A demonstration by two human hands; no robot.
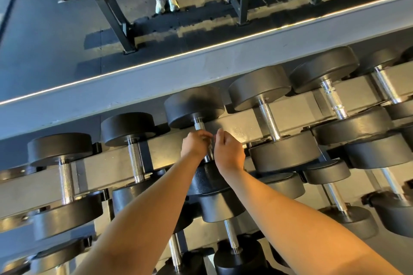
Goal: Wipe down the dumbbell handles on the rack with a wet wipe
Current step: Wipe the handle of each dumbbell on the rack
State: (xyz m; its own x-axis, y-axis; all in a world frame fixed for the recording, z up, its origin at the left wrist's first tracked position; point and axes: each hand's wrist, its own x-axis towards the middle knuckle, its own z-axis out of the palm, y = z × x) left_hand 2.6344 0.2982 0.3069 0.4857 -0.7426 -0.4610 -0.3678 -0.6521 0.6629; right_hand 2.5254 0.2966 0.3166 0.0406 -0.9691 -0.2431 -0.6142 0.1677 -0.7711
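Far-left dumbbell (66,174): lies on the top tier, chrome bar between two black round heads.
Rack (100,167): grey rail running from lower left to upper right, carrying a row of dumbbells; more dumbbells sit on a tier below.
Second dumbbell (136,159): knurled bar, just beside the far-left one and apart from both hands.
Person in the background (167,3): only dark trouser legs and pale shoes show, standing on the grey floor at the top.
Left hand (195,144): reaches in from below, fingers curled close over the handle, tips meeting those of the other hand.
Handle (199,125): chrome bar of the middle dumbbell on the top tier; its upper end shows above the left hand and its lower end between the two wrists.
Pale sliver (211,139): sits between the two sets of fingertips, too small to identify.
Right hand (229,152): fingers curled narrowly, tips at the handle; what they pinch cannot be told.
Fourth dumbbell (270,120): just right of the hands, untouched.
Fifth dumbbell (334,101): ringed chrome bar, further right.
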